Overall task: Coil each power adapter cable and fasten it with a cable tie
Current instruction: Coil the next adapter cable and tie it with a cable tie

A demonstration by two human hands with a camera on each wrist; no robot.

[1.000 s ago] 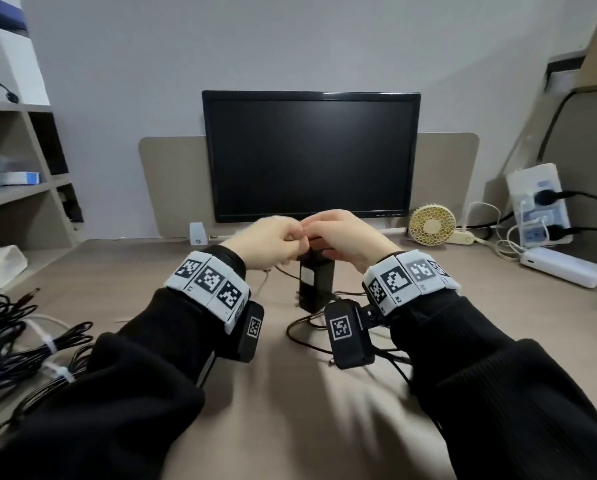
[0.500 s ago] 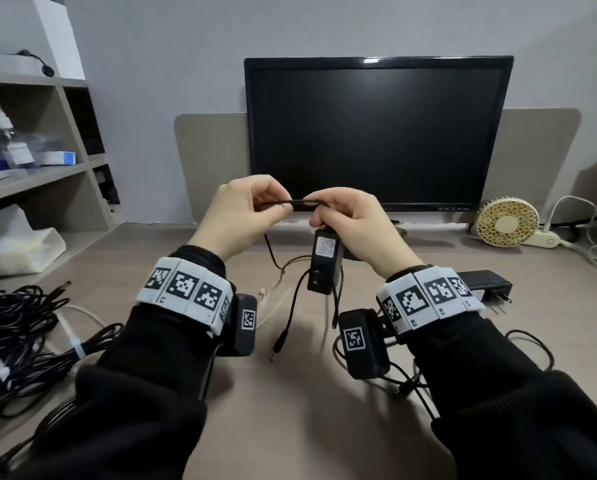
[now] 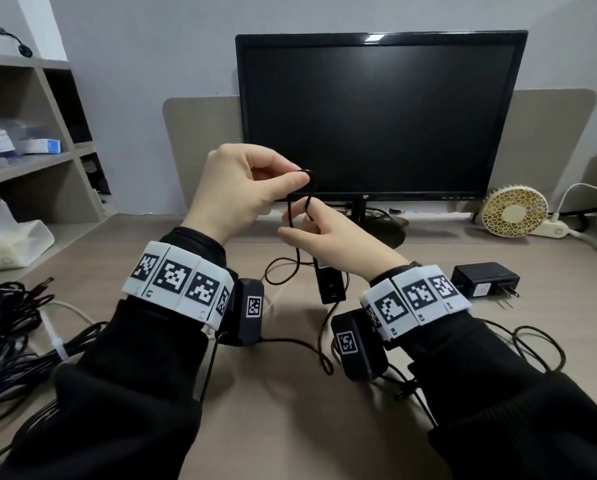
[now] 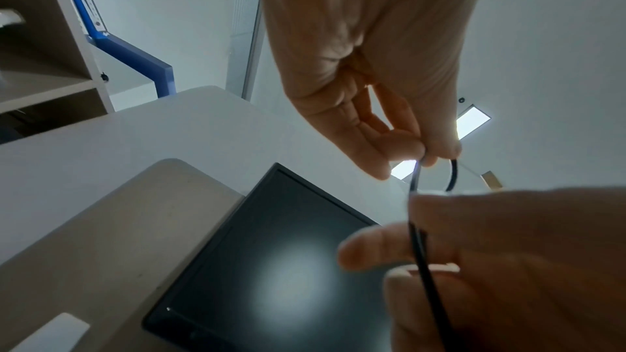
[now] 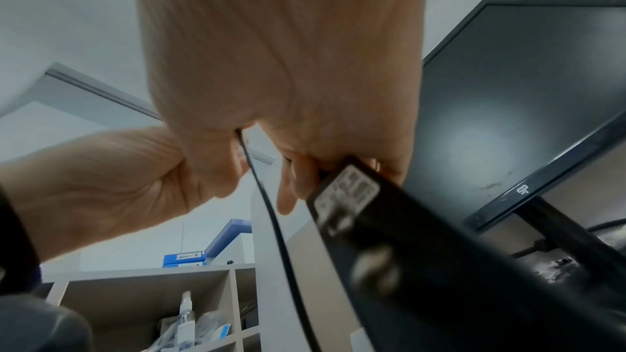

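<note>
Above the tabletop (image 3: 290, 427), between my two grips: my left hand (image 3: 241, 192) pinches the top bend of the cable (image 3: 290, 216) loop. Just below, my right hand (image 3: 338, 242) curls round the hanging strands and the adapter (image 3: 330, 285), which dangles beneath its palm. The loop's long axis runs vertically; slack trails downward, nearer my right grip, so the next turn is likely gathered upward from there.

Head downward—wrists upward, monitor (image 3: 380, 112) shared
</note>
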